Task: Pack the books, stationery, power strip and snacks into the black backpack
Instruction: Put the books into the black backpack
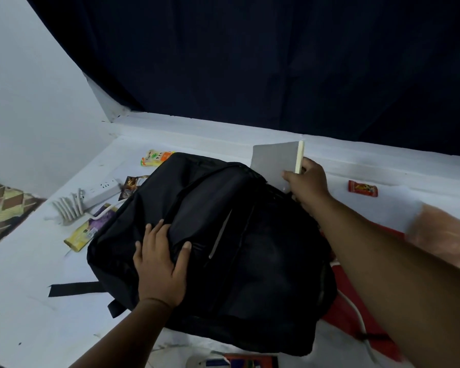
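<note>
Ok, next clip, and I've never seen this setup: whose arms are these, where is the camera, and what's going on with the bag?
There is no machine: a person wears a wide-angle camera on the head, looking down at their own arms. The left hand presses flat on a black fabric backpack lying on a white surface. The right hand grips a thin grey-covered book at the bag's far edge, seemingly sliding it in. Not yet packed beside the bag: a white power strip with coiled cable, a yellow-and-purple snack bar, a small dark snack packet, a yellow-orange snack packet and a small red packet.
</note>
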